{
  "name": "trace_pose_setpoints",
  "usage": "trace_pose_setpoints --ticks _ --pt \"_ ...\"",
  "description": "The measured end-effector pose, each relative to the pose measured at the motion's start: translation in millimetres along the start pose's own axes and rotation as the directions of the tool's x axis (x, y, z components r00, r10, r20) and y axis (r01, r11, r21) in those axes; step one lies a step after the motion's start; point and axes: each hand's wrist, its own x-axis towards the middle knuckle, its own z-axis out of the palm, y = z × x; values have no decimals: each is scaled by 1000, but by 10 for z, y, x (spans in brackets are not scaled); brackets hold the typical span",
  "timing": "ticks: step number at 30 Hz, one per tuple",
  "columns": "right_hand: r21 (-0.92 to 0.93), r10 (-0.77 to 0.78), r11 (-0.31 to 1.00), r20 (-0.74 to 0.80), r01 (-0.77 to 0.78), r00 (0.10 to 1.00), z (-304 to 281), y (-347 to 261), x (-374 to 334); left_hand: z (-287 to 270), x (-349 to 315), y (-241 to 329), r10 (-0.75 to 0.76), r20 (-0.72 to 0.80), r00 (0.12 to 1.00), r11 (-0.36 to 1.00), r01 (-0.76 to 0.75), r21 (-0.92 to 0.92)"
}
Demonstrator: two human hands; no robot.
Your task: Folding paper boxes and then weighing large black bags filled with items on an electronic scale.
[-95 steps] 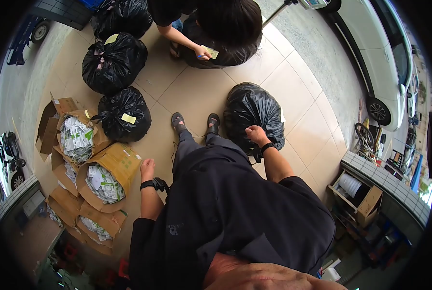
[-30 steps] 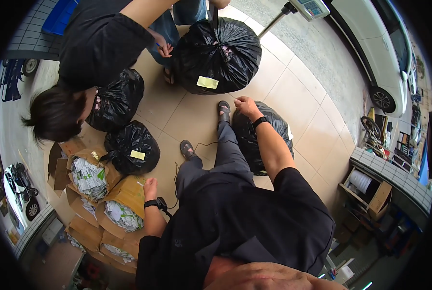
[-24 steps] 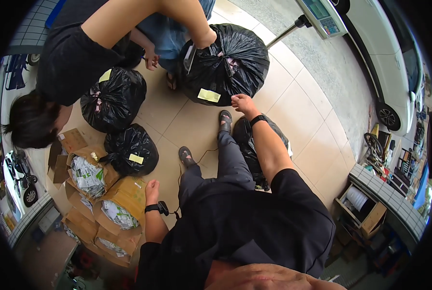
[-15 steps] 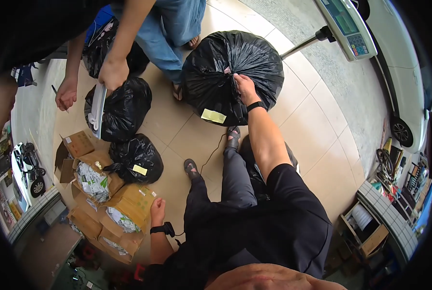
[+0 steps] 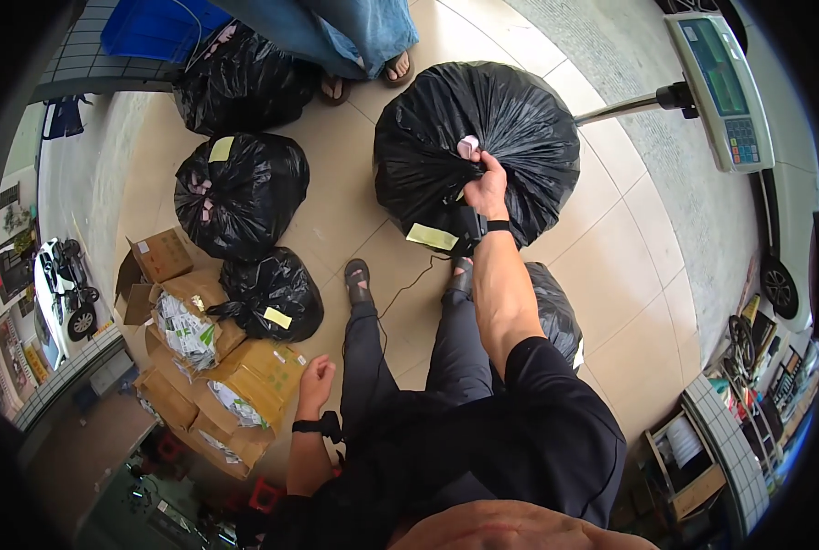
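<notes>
My right hand (image 5: 488, 190) is closed around the gathered neck of a large, full black garbage bag (image 5: 409, 137), which stands on the tiled floor. A pink twisted end (image 5: 467, 147) pokes out beside the fingertips. A pale yellow paper slip (image 5: 431, 236) lies against the bag's near side, just below my wrist. My left hand (image 5: 316, 382) hangs low with loosely curled fingers and holds nothing. Beside it is an open cardboard box (image 5: 272, 376) stuffed with white and green packets.
More black bags stand at the left: one tagged (image 5: 276, 197), a smaller one (image 5: 263, 275) and one at the back (image 5: 244, 82). Another bag (image 5: 553, 307) is by my right leg. A scale display (image 5: 721, 92) rises at far right. A person's sandalled foot (image 5: 398, 68) is behind.
The other person's arms and the flat white thing they held have left the view. My right hand stays on the bag's neck, where the pink end now shows more. The view has shifted.
</notes>
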Motion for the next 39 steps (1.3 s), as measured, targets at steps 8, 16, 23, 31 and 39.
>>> trace_pose_setpoints --ticks 8,16,23,31,39 --pt "-123 -120 989 -303 87 945 -233 -18 -1188 -749 1028 194 198 212 957 980 -193 -43" --pt "-361 -317 919 -432 160 844 27 637 -3447 -969 1880 1327 195 654 731 958 -284 32" --pt "-500 -347 865 -559 27 753 -762 971 -4890 -443 1737 827 126 782 610 884 -427 191" --pt "-609 -249 708 -690 -358 680 -2247 2023 -6640 -65 1350 -340 32 865 501 723 -609 326" --pt "-586 -172 700 -693 -408 700 -3664 2527 -7847 5 1239 -575 -123 892 434 583 -696 419"
